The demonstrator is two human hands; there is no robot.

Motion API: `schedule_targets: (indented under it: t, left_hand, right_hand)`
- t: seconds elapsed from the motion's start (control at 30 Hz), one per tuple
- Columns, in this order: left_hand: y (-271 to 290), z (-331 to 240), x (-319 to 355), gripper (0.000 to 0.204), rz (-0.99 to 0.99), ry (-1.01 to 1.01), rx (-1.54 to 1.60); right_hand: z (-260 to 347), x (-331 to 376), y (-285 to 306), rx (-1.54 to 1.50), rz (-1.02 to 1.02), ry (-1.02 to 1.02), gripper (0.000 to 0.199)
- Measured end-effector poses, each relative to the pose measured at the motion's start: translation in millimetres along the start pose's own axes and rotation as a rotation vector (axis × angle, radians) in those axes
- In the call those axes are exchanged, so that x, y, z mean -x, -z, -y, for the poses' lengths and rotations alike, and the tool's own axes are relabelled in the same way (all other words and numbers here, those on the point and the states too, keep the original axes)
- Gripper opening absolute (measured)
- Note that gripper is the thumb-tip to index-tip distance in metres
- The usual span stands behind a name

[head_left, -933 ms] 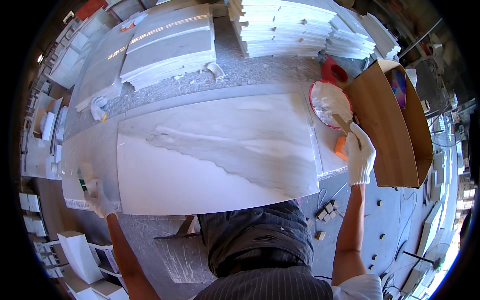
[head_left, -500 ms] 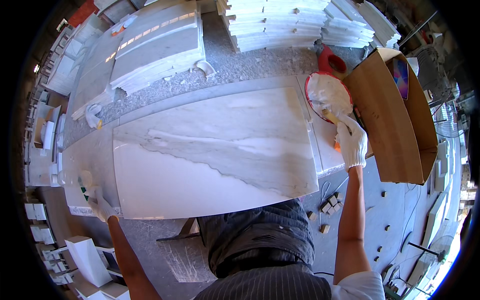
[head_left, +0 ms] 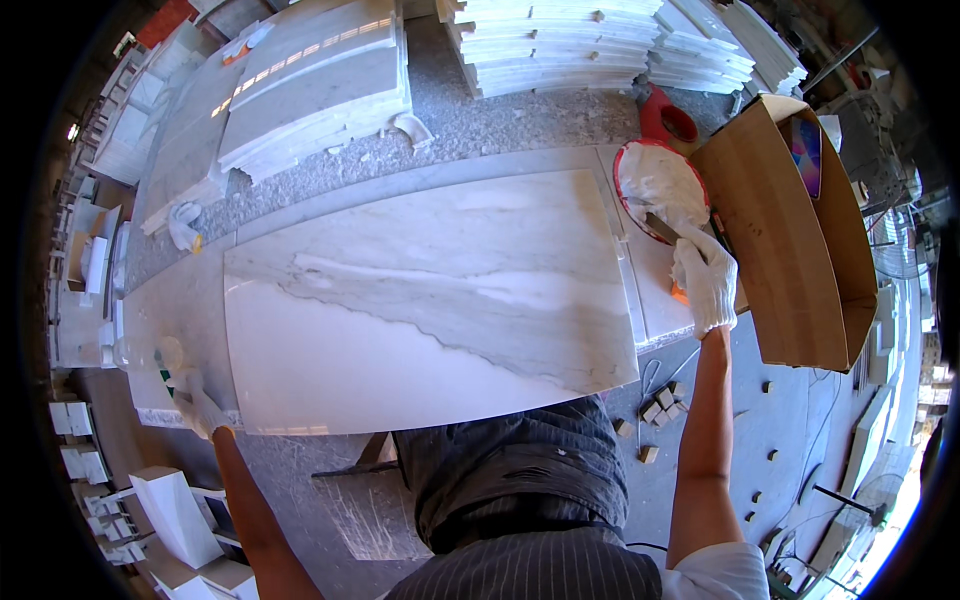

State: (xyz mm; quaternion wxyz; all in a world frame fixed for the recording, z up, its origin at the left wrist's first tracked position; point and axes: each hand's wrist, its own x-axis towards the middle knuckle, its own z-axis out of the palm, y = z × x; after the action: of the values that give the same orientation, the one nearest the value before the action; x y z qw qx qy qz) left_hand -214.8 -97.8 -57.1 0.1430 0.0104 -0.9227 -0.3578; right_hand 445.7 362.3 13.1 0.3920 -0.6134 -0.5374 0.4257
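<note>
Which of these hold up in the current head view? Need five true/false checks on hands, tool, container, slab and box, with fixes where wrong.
1. The right hand holds a flat-bladed tool. True.
2. The left hand rests on the middle of the marble slab. False: it is beyond the slab's left edge.
3. The red-rimmed container of white paste stands beyond the slab's right edge. True.
4. The cardboard box is closed up. False: it is open, with its inside showing.
5. Both hands are bare. False: both wear white gloves.
</note>
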Motion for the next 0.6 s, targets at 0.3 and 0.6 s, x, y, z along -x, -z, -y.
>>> schedule_targets:
  t: [0.3, 0.6]
  left_hand:
    - [-1.6, 2.5, -9.0, 0.066, 0.041, -0.033, 0.063]
    - [-2.3, -12.8, 16.3, 0.055, -0.040, 0.008, 0.260]
  right_hand:
    - [3.9, 3.5, 2.0, -0.077, -0.001, -0.087, 0.029]
    - [5.1, 9.6, 8.6, -0.136, 0.065, 0.030, 0.035]
